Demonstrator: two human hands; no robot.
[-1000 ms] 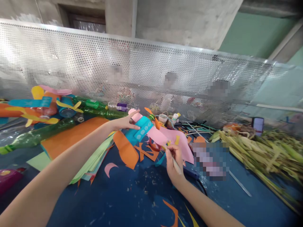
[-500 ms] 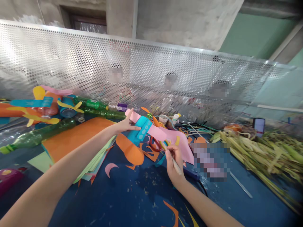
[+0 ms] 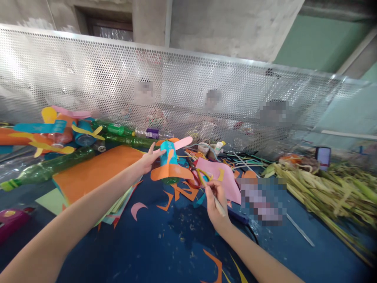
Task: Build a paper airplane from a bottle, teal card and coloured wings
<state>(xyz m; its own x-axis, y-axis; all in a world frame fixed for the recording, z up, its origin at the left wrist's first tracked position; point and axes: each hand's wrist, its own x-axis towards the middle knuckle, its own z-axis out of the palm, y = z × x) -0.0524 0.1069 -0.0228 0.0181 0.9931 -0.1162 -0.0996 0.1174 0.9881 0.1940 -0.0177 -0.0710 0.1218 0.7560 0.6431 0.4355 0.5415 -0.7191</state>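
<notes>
My left hand (image 3: pixel 149 160) is closed on a toy plane (image 3: pixel 167 155) made of a small bottle wrapped in blue paper. A pink paper wing (image 3: pixel 184 143) sticks out on its right, and an orange paper propeller (image 3: pixel 179 171) crosses the green bottle end that faces me. Pinched in my right hand (image 3: pixel 216 202) is a slim white pen-like stick (image 3: pixel 219 206), its exact kind unclear. Just beyond the right fingers lie scissors with red handles (image 3: pixel 194 180), a yellow-handled tool (image 3: pixel 203 175) and a pink paper sheet (image 3: pixel 229 179). Paper scraps (image 3: pixel 184 191) lie below the plane.
Orange paper sheets (image 3: pixel 94 173) and green bottles (image 3: pixel 50 167) lie on the left, with finished-looking paper planes (image 3: pixel 59 131) behind. A magenta object (image 3: pixel 13 222) sits at the left edge. Dry husks (image 3: pixel 324 192) and a phone (image 3: pixel 323 158) occupy the right. A perforated metal panel (image 3: pixel 182 78) stands behind.
My left hand has turned the toy plane, so its propeller and bottle end now face me instead of the dotted blue strip. My right hand has stayed in place with the stick.
</notes>
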